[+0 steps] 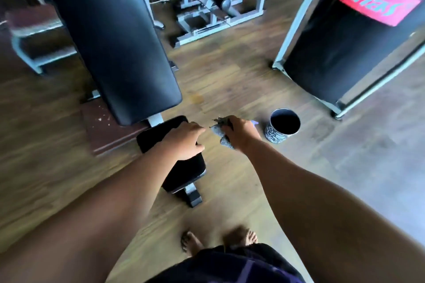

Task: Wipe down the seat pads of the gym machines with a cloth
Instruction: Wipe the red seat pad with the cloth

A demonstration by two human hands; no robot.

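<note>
A black seat pad (158,135) of a bench sits low in the middle of the view, with the long black back pad (110,37) rising behind it. My left hand (184,142) rests on the seat pad with its fingers spread and fairly straight. Just right of the pad, above the floor, my right hand (241,132) grips a bunched grey cloth (218,131), which sticks out on the hand's left side.
A dark patterned can (281,130) stands on the wooden floor right of my right hand. A black machine panel with a red "Ganas" label (374,0) stands at the right. More grey-framed machines (218,0) are behind. My bare feet (218,240) are below.
</note>
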